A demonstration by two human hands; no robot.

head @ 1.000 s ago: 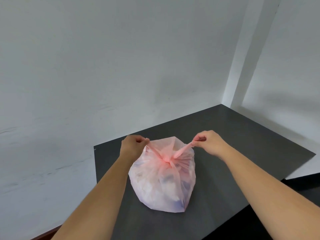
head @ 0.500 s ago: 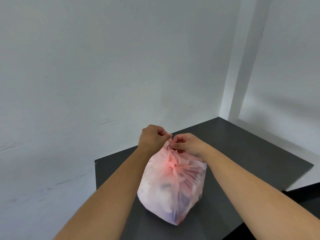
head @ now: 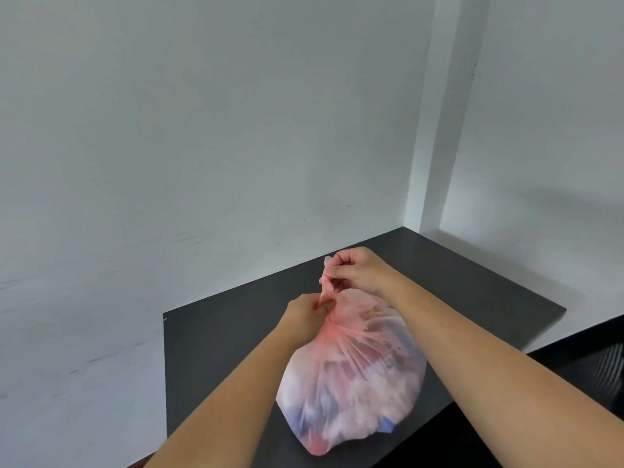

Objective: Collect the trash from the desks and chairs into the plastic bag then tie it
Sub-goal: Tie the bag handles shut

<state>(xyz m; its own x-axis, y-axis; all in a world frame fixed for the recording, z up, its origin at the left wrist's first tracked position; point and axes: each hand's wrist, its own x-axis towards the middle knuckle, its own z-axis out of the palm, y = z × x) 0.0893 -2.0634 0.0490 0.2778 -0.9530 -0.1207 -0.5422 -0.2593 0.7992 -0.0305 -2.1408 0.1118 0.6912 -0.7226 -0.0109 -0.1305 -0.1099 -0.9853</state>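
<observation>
A translucent pink plastic bag [head: 351, 383] full of crumpled trash sits on the black desk [head: 216, 349]. Its neck is gathered into a tight twist at the top. My left hand [head: 304, 315] pinches the neck low down, right at the gather. My right hand [head: 354, 268] is above and behind it, fingers closed on the twisted pink handle strips, which stand up between the two hands. White, blue and red scraps show through the bag's skin.
White walls meet in a corner behind the desk, with a white pillar [head: 439, 130] at the right. The desk's front edge runs close under the bag. A dark chair [head: 601, 376] shows at the lower right.
A second ago my hands pulled the handles apart sideways. They came together over the knot, and now the right hand has risen above the left with the strips; the bag has tilted.
</observation>
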